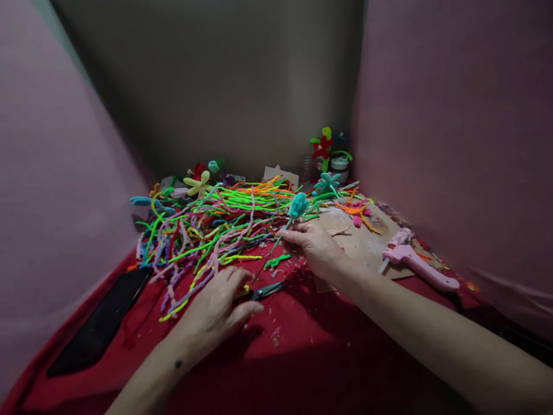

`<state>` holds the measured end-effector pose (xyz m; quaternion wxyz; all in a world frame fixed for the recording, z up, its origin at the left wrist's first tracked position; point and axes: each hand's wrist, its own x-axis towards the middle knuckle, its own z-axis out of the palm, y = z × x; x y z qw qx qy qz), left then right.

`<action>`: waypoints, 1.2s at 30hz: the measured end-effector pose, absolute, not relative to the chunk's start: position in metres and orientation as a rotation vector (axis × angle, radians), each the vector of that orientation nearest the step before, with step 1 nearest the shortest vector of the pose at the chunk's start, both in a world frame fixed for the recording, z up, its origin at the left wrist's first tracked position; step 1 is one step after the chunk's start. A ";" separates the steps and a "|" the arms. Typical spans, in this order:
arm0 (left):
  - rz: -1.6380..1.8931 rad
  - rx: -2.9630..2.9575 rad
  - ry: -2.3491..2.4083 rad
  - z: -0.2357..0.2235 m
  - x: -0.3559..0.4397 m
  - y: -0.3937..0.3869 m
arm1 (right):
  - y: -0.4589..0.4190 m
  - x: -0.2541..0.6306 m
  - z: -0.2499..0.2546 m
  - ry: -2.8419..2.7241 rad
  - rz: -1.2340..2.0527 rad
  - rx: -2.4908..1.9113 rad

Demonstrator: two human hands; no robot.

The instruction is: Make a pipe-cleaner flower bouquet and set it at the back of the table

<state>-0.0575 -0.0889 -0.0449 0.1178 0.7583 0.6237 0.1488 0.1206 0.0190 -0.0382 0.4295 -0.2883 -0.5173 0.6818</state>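
My right hand [314,245] pinches the thin stem of a teal pipe-cleaner flower [298,204], holding it tilted above the red cloth [302,357]. My left hand [216,305] lies lower on the cloth with its fingers curled over the handles of a pair of scissors [265,290], whose dark blades point right. A big loose heap of coloured pipe cleaners [216,225] spreads just beyond both hands. A short green piece [276,261] lies between the hands.
A pink glue gun [417,264] rests on a cardboard sheet [363,242] at the right. Finished pipe-cleaner flowers [326,147] stand in a small jar at the back corner. A black flat object [103,320] lies at the left. Pink walls close in both sides.
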 end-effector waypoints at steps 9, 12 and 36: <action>0.275 2.379 2.084 -0.070 -0.067 -0.103 | 0.037 0.111 -0.042 -1.216 1.739 -0.669; 0.245 2.330 2.328 -0.072 -0.081 -0.096 | 0.039 0.113 -0.048 -1.190 1.741 -0.661; 0.945 1.048 1.181 -0.026 -0.030 0.002 | 0.042 0.120 -0.056 -1.249 1.631 -0.631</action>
